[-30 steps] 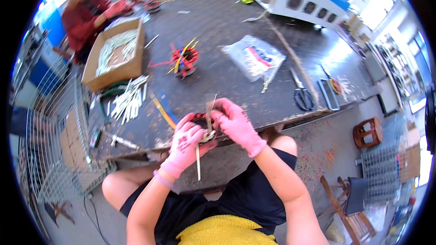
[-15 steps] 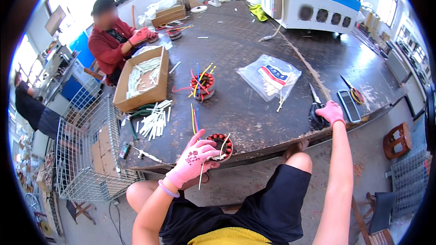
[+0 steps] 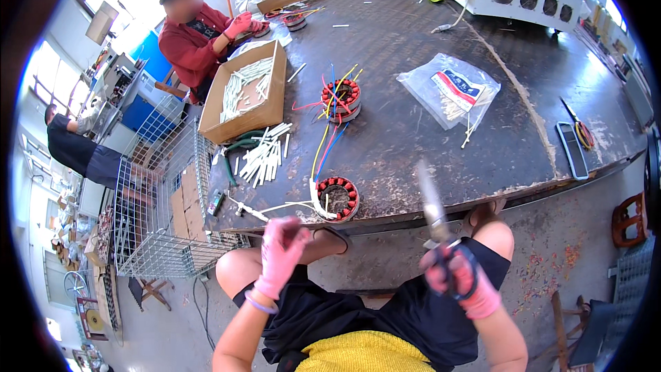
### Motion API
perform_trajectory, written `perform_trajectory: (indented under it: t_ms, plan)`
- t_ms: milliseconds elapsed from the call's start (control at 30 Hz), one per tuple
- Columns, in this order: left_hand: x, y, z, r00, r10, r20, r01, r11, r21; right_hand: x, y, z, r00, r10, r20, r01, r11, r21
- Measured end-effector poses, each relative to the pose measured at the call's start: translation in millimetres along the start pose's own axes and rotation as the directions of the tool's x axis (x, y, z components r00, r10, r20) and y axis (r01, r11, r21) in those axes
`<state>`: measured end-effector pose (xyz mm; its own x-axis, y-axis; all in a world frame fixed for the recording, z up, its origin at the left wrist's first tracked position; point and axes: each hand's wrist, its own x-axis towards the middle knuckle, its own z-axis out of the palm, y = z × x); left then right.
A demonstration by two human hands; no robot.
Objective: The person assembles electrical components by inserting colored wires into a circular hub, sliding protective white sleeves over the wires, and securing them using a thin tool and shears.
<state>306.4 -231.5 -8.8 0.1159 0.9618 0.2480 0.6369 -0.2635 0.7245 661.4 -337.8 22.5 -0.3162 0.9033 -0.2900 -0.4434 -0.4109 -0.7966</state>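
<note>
My right hand, in a pink glove, grips black-handled scissors. Their blades point up and away, blurred by motion, off the table's front edge. A ring-shaped motor stator with red windings lies at that edge. White cord and a white sleeve are on its left side, and yellow, red and blue wires run from it toward the far side. My left hand, also pink-gloved, hovers just short of the edge, left of the stator and apart from it. Its fingers are bent and smeared, so whether they hold anything is unclear.
A second stator stands farther back. White sleeves lie beside a cardboard box of more. Green-handled pliers, a plastic bag, a phone and small scissors are on the table. A co-worker sits at far left.
My right hand has lifted the scissors from the table and brought them left, toward my lap. My left hand has let go of the stator and drawn back toward me.
</note>
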Motion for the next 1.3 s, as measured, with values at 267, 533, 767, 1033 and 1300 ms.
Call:
perform_trajectory:
  t_ms: [267, 533, 767, 1033, 1300]
  plan:
    - [24, 71, 24, 0.998, 0.052, 0.032, -0.043, 0.973, -0.227, 37, 75, 25, 0.922, 0.254, 0.292, -0.294, 0.951, 0.102]
    - [-16, 25, 38, 0.950, -0.288, 0.124, 0.292, 0.670, -0.682, 58, 78, 28, 0.911, 0.295, 0.287, -0.332, 0.939, 0.089]
    - [-23, 12, 46, 0.953, -0.284, 0.102, 0.264, 0.622, -0.737, 68, 65, 36, 0.913, 0.346, 0.216, -0.339, 0.938, -0.071]
    - [-25, 3, 47, 0.949, -0.271, 0.160, 0.294, 0.583, -0.757, 74, 58, 40, 0.927, 0.344, 0.146, -0.312, 0.928, -0.204]
    - [-22, 6, 46, 0.947, -0.278, 0.161, 0.298, 0.575, -0.762, 76, 49, 46, 0.936, 0.325, 0.135, -0.280, 0.920, -0.273]
